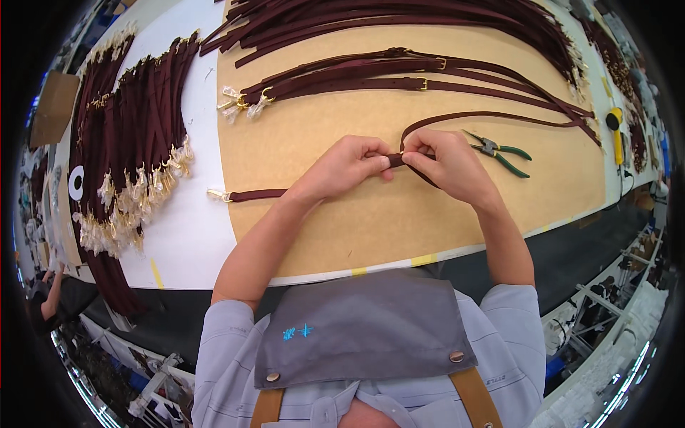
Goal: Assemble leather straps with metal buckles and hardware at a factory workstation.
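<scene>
A dark maroon strap (pixel 258 194) lies across the tan sheet, its left end carrying a wrapped gold clasp (pixel 218 195). My left hand (pixel 354 165) pinches this strap between thumb and fingers. Close beside it, my right hand (pixel 444 158) grips the strap where a small gold-coloured fitting shows, mostly hidden by the fingers. From there a narrow length of strap (pixel 492 114) loops up and away to the right. Just right of my right hand lie pliers (pixel 499 151) with green handles, jaws apart.
Buckled maroon straps (pixel 342 86) lie beyond my hands, with a larger strap pile (pixel 399 21) at the far edge. Bundled straps with wrapped clasps (pixel 135 135) hang together at left, near a white tape roll (pixel 75 182). A yellow-and-black tool (pixel 616 135) sits at right. Another person's arm (pixel 51 296) shows far left.
</scene>
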Demonstrator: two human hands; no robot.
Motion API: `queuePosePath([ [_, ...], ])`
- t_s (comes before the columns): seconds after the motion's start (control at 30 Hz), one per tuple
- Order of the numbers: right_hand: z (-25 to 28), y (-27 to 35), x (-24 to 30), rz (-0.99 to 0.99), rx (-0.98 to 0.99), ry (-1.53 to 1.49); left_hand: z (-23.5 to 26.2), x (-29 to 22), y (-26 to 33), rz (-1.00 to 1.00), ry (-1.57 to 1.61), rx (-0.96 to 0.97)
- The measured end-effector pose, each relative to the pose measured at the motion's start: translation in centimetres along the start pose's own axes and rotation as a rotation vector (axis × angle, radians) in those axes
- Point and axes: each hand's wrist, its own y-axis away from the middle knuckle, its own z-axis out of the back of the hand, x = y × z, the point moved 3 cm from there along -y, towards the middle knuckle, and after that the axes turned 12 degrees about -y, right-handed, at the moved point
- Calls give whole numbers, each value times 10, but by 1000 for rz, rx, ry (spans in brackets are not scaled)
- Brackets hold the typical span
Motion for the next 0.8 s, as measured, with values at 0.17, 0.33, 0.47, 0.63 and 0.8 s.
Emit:
queuePosePath([
  [0.17,-2,1,-6,-109,-40,-93,0,3,-1,-20,63,-15],
  [0.33,-7,2,-11,-16,-139,-171,-2,6,-5,-40,98,-42],
  [0.47,-13,-2,-9,22,-163,-132,1,3,-6,3,87,-48],
  [0.63,-11,-7,0,30,-22,-3,8,-6,0,57,63,25],
  [0.8,-20,-6,-1,109,-52,79,2,5,-6,-90,63,63],
])
